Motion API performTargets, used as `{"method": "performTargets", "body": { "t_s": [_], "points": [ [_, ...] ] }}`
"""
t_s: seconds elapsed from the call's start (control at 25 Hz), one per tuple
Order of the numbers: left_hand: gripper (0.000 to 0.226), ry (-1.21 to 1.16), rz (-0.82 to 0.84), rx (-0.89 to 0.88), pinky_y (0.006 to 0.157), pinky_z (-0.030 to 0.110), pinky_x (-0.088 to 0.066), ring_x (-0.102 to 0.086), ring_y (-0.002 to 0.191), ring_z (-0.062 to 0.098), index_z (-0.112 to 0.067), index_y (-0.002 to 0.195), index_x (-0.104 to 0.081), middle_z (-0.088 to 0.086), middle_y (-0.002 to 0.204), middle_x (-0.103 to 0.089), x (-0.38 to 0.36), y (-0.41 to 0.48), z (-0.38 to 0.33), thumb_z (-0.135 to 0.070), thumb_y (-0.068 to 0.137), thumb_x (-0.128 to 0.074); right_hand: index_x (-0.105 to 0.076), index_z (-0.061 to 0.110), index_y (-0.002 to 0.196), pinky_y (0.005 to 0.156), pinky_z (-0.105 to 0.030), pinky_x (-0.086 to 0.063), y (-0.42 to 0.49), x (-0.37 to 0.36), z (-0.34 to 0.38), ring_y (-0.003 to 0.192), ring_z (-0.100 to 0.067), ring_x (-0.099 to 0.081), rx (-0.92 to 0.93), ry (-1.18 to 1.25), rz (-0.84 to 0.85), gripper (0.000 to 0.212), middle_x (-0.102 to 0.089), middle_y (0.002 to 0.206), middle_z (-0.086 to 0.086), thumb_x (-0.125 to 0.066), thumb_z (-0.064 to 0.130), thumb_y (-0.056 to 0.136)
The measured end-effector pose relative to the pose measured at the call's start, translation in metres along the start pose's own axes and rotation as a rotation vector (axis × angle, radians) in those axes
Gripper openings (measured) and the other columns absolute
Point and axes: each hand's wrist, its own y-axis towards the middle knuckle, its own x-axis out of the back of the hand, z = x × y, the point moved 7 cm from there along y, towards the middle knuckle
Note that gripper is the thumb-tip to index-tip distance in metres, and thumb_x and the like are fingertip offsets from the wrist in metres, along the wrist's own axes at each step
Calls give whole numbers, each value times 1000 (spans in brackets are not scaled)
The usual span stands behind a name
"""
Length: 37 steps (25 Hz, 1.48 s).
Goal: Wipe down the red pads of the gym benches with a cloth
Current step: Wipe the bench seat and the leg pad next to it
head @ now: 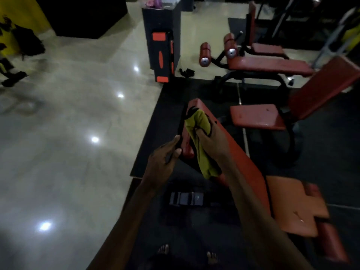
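Red pads (255, 117) are seen on three benches across the right half of the frame, all set on a black mat (331, 152). The left half is taken up by a pale glossy floor (58, 133), on which spots of light are reflected. The nearest long pad (247, 172) is laid diagonally from the centre toward the lower right, with a paler seat pad (296, 207) just beside its lower end. A flat bench with two roller pads (204, 53) is placed at the upper right. A dark box (163, 45) with orange patches is stood upright at the upper centre; pinkish items (153, 0) are piled on its top, too blurred to be told apart.

At the centre, the left edge of the long pad is pinched between the thumb and fingers of the left hand (165, 158). A yellow-green cloth (196, 123) is gripped, bunched, in the curled fingers of the right hand (210, 137) and held against the upper end of that pad, its loose end hanging below the wrist.
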Motion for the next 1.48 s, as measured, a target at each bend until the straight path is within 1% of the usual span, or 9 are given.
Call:
{"method": "performTargets", "body": {
  "t_s": [0.24, 0.32, 0.4, 0.52, 0.68, 0.88, 1.12, 1.36, 1.48],
  "points": [
    [36, -452, 90, 206, 97, 14, -46, -61, 114, -6, -18, 127, -62, -17, 120, -69, 1, 5, 22, 2, 100, -50, -55, 23, 140, 104, -39, -48, -64, -5, 20, 127, -14, -57, 131, -81, -82, 55, -61, 138, 5, -56, 42, 89],
    [38, -557, 39, 259, 88, 12, -49, -65, 99, -9, -31, 110, -72, -26, 99, -73, 3, 11, 23, -2, 97, -50, -54, 22, 142, 110, -42, -40, -73, -11, 25, 137, -15, -48, 199, -230, -103, 58, -55, 147, 3, -57, 45, 89],
    [31, -624, 25, 262, 88, 25, -53, -69, 99, 6, -34, 99, -78, -12, 98, -76, 4, 19, 25, -20, 93, -51, -53, 21, 144, 114, -42, -35, -93, -20, 25, 141, -17, -43, 274, -348, -180, 60, -52, 149, 1, -59, 45, 88],
    [33, -543, 54, 257, 93, 47, -53, -67, 108, 27, -14, 114, -70, 9, 114, -71, -3, 32, 32, -29, 100, -44, -48, 19, 147, 118, -36, -29, -109, -25, 8, 142, -19, -42, 285, -355, -271, 64, -50, 150, -1, -60, 41, 88],
    [37, -519, 57, 279, 94, 39, -55, -67, 112, 17, -17, 123, -68, 1, 119, -72, -3, 34, 31, -33, 102, -42, -56, 10, 139, 109, -45, -43, -110, -11, -18, 133, -23, -53, 196, -177, -311, 63, -59, 141, -7, -56, 28, 78],
    [32, -396, 46, 344, 102, 30, -50, -62, 119, 7, -16, 128, -65, -2, 125, -68, -7, 29, 24, -24, 107, -43, -68, 27, 114, 76, -18, -49, -81, 10, -14, 94, 2, -67, 39, 73, -237, 25, -71, 97, 20, -62, 28, 90],
    [36, -310, -73, 415, 110, 19, -39, -49, 130, -5, -20, 140, -54, -10, 140, -55, -19, 11, -1, -26, 106, -45, -51, 15, 129, 81, -45, -52, 3, 18, -40, 106, -35, -64, -77, 23, -56, 42, -68, 117, -10, -61, 33, 93],
    [46, -217, -248, 522, 111, 17, -38, -45, 137, 4, -23, 147, -47, -8, 147, -51, -38, -7, -12, -38, 104, -40, -53, 15, 136, 99, -43, -49, -2, 10, -13, 124, -25, -58, 327, 90, 49, 47, -60, 136, -1, -64, 25, 91],
    [37, -139, -292, 520, 111, 13, -32, -40, 135, -9, -31, 144, -46, -22, 146, -46, -36, -3, -19, -33, 107, -38, -59, 15, 133, 95, -36, -49, 58, 12, -16, 119, -23, -60, 294, 67, 57, 44, -64, 132, -2, -65, 24, 90]
  ]
}}
